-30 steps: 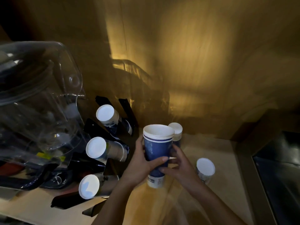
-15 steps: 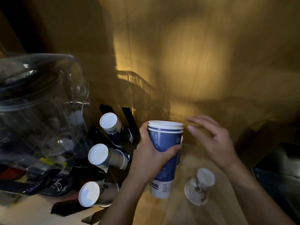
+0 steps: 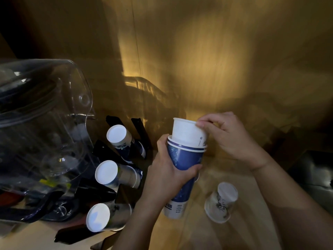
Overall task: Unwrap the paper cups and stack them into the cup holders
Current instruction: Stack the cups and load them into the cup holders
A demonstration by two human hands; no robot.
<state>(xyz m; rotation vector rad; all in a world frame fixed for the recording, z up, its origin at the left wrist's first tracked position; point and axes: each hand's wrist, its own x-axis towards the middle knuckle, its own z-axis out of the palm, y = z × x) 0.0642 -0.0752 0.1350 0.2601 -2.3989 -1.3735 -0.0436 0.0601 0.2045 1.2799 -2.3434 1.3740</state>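
A dim wooden wall lit by a warm yellow patch backs a light wooden table (image 3: 239, 237). Above the table the left hand (image 3: 167, 179) wraps its grip around the middle of a blue cup stack (image 3: 182, 170), whose long axis stands nearly upright, leaning a little, mouths up and white base toward the table. The right hand (image 3: 232, 136) pinches the rim of a white cup (image 3: 187, 132) that sits partly inside the top of the stack, mouth up, tilted slightly left. To the left, a black cup holder rack (image 3: 108, 150) carries three cup rows lying on their sides, white bases pointing toward the camera. A small patterned cup (image 3: 222, 202) rests upside down on the table near the right forearm. A clear plastic container (image 3: 41, 114) fills the far left.
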